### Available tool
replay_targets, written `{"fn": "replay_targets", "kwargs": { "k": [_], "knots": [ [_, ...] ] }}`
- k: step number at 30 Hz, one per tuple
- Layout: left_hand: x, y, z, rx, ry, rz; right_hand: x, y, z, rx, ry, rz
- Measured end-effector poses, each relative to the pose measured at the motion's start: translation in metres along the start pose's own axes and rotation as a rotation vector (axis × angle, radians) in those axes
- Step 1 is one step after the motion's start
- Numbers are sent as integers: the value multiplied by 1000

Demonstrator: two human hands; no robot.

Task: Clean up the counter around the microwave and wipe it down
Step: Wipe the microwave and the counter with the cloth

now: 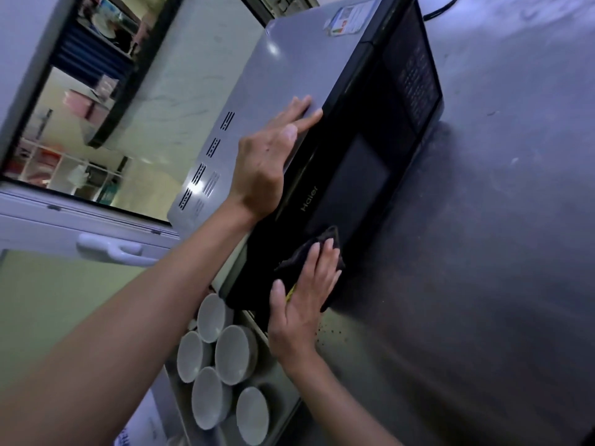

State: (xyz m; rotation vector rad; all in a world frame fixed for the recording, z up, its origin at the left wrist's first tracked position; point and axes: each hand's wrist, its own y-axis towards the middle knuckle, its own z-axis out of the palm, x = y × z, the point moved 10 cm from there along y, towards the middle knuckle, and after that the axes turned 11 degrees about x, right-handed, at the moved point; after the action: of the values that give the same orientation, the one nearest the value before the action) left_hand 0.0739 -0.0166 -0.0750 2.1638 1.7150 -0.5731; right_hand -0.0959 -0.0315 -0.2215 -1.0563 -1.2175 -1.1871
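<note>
- The left hand is lying flat with straight fingers on the grey metal top of the black-fronted microwave, seemingly steadying it.
- The right hand is pressing a dark folded cloth with extended fingers against the microwave's door, near its lower corner just above the dull grey counter.
- Judging by this, wiping is underway on the appliance; dark crumbs are lying on the counter just beside the right wrist, so the counter itself probably remains to be wiped.
- Pale grey round bowls are clustering just left of the right forearm, beside the microwave, and may need shifting.
- A black cable is trailing far beyond both hands.
</note>
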Motion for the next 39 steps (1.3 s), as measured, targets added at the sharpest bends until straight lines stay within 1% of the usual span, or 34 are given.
{"fn": "replay_targets", "kwargs": {
  "k": [4,10,17,21,26,31,35,39],
  "knots": [
    [-5,-2,-1,-2,31,10,-29,-13,5,18,22,65],
    [-10,-4,-2,-12,83,-4,-76,47,-36,-79,110,218],
    [-14,-4,-3,-11,131,-12,-75,168,-118,-167,86,178],
    [-15,-3,-2,-5,118,-14,-68,229,-166,-184,23,142],
    [-21,0,-4,-16,177,-2,-62,272,-206,-89,-80,139],
    [-26,2,-6,-35,258,7,-46,266,-218,54,-161,159],
    [-29,-1,-7,-65,338,1,-7,246,-221,154,-192,151],
    [-28,-12,-14,-199,381,-68,47,225,-218,261,-225,68]
  ]
}}
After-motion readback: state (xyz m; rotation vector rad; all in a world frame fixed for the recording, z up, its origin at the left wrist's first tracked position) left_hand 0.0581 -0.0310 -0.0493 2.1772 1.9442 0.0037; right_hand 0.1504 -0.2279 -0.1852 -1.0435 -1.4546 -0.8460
